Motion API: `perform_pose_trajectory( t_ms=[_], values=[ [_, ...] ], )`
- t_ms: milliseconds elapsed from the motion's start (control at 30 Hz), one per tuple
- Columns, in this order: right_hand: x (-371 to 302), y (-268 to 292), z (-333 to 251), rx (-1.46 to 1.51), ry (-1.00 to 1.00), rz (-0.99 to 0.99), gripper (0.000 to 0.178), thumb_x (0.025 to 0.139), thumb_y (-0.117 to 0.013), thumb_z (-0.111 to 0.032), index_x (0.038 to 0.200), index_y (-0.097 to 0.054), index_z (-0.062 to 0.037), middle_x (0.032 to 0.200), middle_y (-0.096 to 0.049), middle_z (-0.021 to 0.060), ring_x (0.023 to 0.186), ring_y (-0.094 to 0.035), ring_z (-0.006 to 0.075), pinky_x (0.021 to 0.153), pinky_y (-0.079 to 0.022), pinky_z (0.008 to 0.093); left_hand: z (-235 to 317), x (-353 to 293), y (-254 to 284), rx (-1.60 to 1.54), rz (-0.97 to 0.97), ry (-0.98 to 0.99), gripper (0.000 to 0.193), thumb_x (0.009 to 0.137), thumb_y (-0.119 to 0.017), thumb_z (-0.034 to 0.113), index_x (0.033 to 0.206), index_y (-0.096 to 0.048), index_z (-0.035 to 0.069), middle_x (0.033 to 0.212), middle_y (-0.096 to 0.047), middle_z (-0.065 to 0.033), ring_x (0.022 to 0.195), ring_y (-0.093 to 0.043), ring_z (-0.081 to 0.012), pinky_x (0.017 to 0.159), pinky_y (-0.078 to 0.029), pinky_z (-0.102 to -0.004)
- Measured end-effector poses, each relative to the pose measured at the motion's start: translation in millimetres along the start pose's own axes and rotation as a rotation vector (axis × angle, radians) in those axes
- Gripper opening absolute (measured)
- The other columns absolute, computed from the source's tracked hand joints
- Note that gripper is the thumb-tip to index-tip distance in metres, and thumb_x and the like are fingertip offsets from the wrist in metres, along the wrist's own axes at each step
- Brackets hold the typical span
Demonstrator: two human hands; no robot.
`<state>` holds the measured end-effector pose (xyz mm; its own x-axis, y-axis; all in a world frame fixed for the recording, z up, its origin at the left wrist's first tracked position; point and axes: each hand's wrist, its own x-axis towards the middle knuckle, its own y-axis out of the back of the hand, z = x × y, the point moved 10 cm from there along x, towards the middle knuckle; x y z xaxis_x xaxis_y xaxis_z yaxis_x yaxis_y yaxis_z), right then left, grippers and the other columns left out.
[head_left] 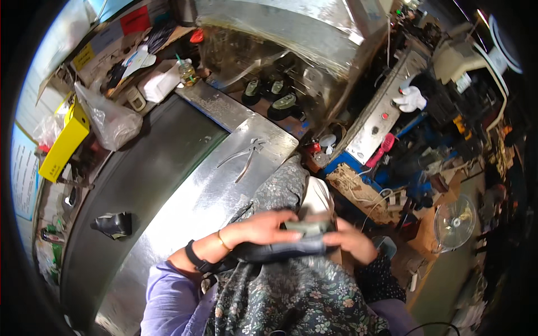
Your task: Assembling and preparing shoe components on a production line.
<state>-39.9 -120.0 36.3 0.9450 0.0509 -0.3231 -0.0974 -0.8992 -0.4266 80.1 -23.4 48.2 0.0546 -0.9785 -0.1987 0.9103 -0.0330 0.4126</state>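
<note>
Over my lap, both hands hold a dark shoe with a grey-green upper, slightly smeared by motion. My left hand grips it from the left, fingers stretched over its upper side. The fingers of my right hand close on its right end. A floral apron lies beneath. Beyond my left forearm, a pair of pliers rests with its handles spread on the shiny metal table. A single black shoe sits on the dark conveyor belt at left.
Several green-and-black shoes stand under a plastic-draped metal housing ahead. At left are a yellow box and a clear plastic bag. To the right are a control panel, a pink hairbrush-shaped object and a round fan.
</note>
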Motion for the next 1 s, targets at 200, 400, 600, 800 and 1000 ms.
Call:
perform_pose_trajectory(
  t_ms=[200,400,600,800,1000],
  values=[
    [2.0,-14.9,41.7,0.284,-0.197,0.207,0.056,0.084,-0.059,-0.008,0.136,-0.046,0.0069,0.128,-0.059,0.0152,0.116,-0.058,0.0209,0.100,-0.045,0.0334,-141.1,-82.8,125.6,-0.005,0.534,0.251,0.051,0.087,-0.068,0.031,0.128,-0.055,0.003,0.118,-0.063,-0.0199,0.111,-0.059,-0.0320,0.096,-0.047,-0.0382],
    [166.7,-27.9,-43.6,0.426,0.040,-0.035,0.048,0.087,-0.055,-0.015,0.131,-0.048,0.0035,0.123,-0.058,0.0203,0.109,-0.060,0.0342,0.086,-0.054,0.0574,-218.2,-155.1,166.0,0.771,0.874,0.330,0.060,0.082,-0.064,0.028,0.133,-0.048,-0.001,0.138,-0.049,-0.0239,0.130,-0.045,-0.0399,0.109,-0.036,-0.0455],
    [395.1,-7.7,-165.4,-0.088,0.513,0.317,0.047,0.082,-0.072,-0.017,0.120,-0.057,0.0041,0.097,-0.067,0.0096,0.088,-0.064,0.0186,0.079,-0.053,0.0339,-218.9,-157.1,161.1,0.775,0.855,0.309,0.060,0.086,-0.060,0.034,0.133,-0.049,-0.001,0.138,-0.050,-0.0220,0.130,-0.046,-0.0375,0.109,-0.037,-0.0455],
    [472.2,-51.5,-106.6,-0.701,0.367,0.372,0.045,0.086,-0.067,-0.015,0.125,-0.056,0.0043,0.100,-0.066,0.0071,0.085,-0.061,0.0111,0.077,-0.050,0.0248,-205.2,-161.9,170.3,0.756,0.933,0.312,0.057,0.085,-0.063,0.035,0.129,-0.052,0.000,0.136,-0.051,-0.0218,0.126,-0.049,-0.0385,0.104,-0.042,-0.0450],
    [255.4,-63.7,5.5,-0.685,0.077,-0.102,0.027,0.091,-0.063,-0.006,0.116,-0.064,0.0065,0.128,-0.061,0.0134,0.112,-0.060,0.0171,0.095,-0.047,0.0276,-203.6,-213.4,196.7,0.884,1.051,0.115,0.043,0.076,-0.066,0.014,0.118,-0.060,0.007,0.131,-0.056,-0.0153,0.126,-0.049,-0.0361,0.109,-0.037,-0.0496]
  ],
)
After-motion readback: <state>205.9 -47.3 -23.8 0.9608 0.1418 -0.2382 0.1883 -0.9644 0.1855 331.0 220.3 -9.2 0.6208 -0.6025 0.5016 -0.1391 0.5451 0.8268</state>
